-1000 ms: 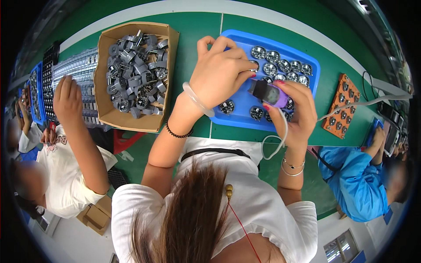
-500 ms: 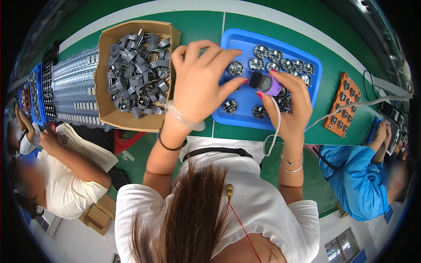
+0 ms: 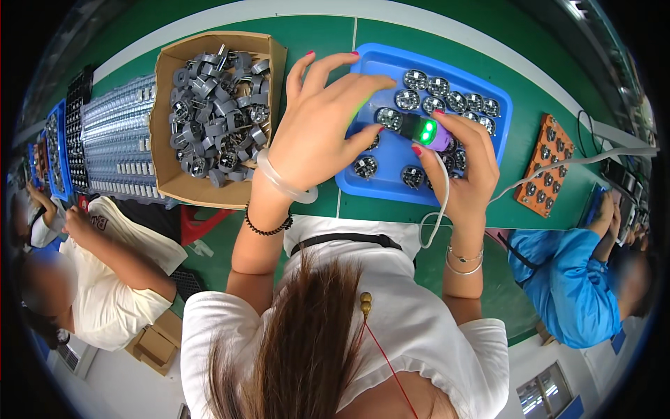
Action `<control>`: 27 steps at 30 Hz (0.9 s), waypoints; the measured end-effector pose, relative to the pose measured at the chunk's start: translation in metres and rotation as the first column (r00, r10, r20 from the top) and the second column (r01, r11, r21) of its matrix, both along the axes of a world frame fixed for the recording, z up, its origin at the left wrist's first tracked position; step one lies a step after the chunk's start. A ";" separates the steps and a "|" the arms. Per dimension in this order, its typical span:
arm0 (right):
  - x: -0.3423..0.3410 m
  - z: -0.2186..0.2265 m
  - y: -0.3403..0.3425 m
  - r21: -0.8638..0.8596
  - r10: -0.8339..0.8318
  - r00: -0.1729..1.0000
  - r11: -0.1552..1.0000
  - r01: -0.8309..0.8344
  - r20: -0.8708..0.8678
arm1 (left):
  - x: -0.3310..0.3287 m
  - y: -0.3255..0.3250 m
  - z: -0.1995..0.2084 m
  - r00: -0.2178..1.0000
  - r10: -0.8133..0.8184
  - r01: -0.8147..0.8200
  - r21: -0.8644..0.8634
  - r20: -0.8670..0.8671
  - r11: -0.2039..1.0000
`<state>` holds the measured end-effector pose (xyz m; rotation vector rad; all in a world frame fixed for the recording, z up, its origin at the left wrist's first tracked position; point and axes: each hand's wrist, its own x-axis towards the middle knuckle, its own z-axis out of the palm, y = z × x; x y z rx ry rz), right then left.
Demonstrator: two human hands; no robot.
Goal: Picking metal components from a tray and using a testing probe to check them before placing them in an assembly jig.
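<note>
My right hand (image 3: 464,150) grips a small purple-and-black handheld device (image 3: 441,138) between thumb and fingers, and a white cable trails from it. Two green lights glow on the device. Against its black end sits a round clear-and-silver part (image 3: 389,119). My left hand (image 3: 324,119) is beside that part with fingers spread, its thumb tip close to the part's lower edge; whether they touch I cannot tell. Under both hands is a blue tray (image 3: 504,153) holding several similar round parts (image 3: 408,100), mostly toward its right side.
Left of the tray stands a cardboard box (image 3: 164,119) full of grey pronged parts (image 3: 220,105). Farther left are stacked clear trays (image 3: 118,140). An orange board (image 3: 544,167) with round parts lies at right. Co-workers sit on both sides, one in a blue top (image 3: 569,290).
The device's lights have turned green, and a round part now meets its black end. My left hand has shifted slightly up, its fingers spreading. My right hand has barely moved.
</note>
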<state>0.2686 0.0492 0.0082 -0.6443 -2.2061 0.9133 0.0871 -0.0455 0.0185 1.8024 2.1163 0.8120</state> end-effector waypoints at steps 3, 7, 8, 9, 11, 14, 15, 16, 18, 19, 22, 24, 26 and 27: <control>0.002 -0.001 0.001 0.000 -0.008 1.000 1.000 0.008 0.012 | 0.000 -0.001 -0.001 0.998 -0.055 0.054 -0.035 -0.036 0.998; 0.004 -0.001 0.000 -0.025 -0.016 1.000 1.000 0.016 0.007 | 0.005 0.001 -0.008 0.996 -0.055 0.055 0.006 -0.071 0.998; 0.006 -0.002 0.000 -0.033 -0.018 1.000 0.999 0.018 0.001 | 0.006 0.002 -0.012 0.993 -0.066 0.068 0.016 -0.096 0.998; 0.009 -0.004 0.000 -0.033 -0.019 1.000 0.999 0.019 0.002 | 0.008 0.003 -0.014 0.989 -0.078 0.081 0.025 -0.122 0.996; 0.014 -0.011 -0.001 -0.073 -0.122 0.987 0.991 0.114 -0.101 | 0.008 0.005 -0.013 0.989 -0.065 0.070 0.034 -0.130 0.997; 0.023 -0.009 -0.009 -0.190 -0.196 0.950 0.970 0.152 -0.243 | 0.009 0.009 -0.009 0.988 -0.060 0.067 0.050 -0.144 0.996; 0.025 -0.008 -0.010 -0.265 -0.231 0.921 0.953 0.149 -0.314 | 0.010 0.010 -0.009 0.986 -0.069 0.078 0.058 -0.150 0.995; 0.025 -0.006 -0.009 -0.265 -0.231 0.921 0.953 0.149 -0.313 | 0.011 0.011 -0.009 0.986 -0.069 0.078 0.057 -0.149 0.995; 0.024 -0.001 -0.006 -0.118 -0.003 0.979 0.993 -0.021 -0.202 | 0.012 0.012 -0.009 0.988 -0.094 0.100 0.048 -0.124 0.994; 0.023 0.001 -0.005 -0.053 0.108 0.985 0.992 -0.116 -0.133 | 0.013 0.012 -0.007 0.988 -0.095 0.102 0.047 -0.125 0.994; 0.021 0.000 -0.007 -0.047 0.141 0.985 0.988 -0.147 -0.097 | 0.013 0.008 -0.005 0.986 -0.110 0.115 0.039 -0.122 0.993; 0.020 0.000 -0.007 -0.020 0.178 0.981 0.983 -0.180 -0.078 | 0.012 0.007 -0.007 0.988 -0.108 0.112 0.026 -0.109 0.993; 0.019 0.001 -0.007 -0.038 0.219 0.974 0.974 -0.221 -0.057 | 0.015 0.007 -0.011 0.988 -0.110 0.113 0.016 -0.112 0.993; 0.018 0.002 -0.008 -0.038 0.221 0.974 0.974 -0.223 -0.059 | 0.017 0.008 -0.012 0.987 -0.113 0.115 0.006 -0.114 0.993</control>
